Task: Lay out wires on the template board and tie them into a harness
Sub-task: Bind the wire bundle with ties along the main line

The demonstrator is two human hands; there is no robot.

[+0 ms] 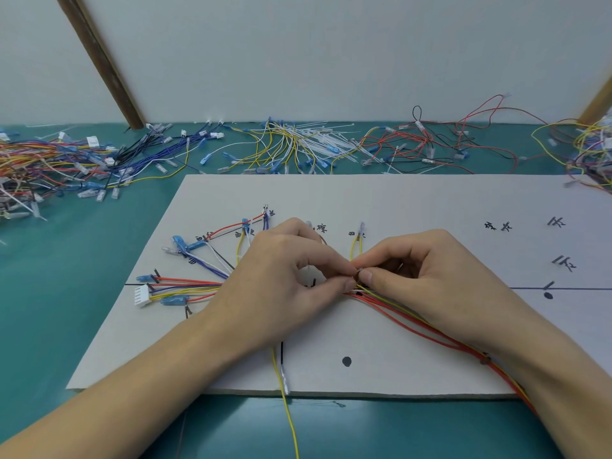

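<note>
The white template board [414,207] lies flat on the teal table, marked with black lines, dots and handwritten labels. On its left half, coloured wires fan out to blue terminals and a white connector [143,294]. The wires gather into a bundle [410,318] that runs down to the right under my right wrist. My left hand [288,276] and my right hand [420,273] meet fingertip to fingertip at the bundle's centre, both pinching it around a small dark spot. What sits between the fingertips is too small to make out. A yellow wire [288,415] hangs off the front edge.
Loose wire piles line the table's back: mixed colours at left [49,164], blue and black [165,144], yellow and white with white cable ties [298,144], red and black [430,140], more at far right [592,150]. A brown post [99,61] leans on the wall.
</note>
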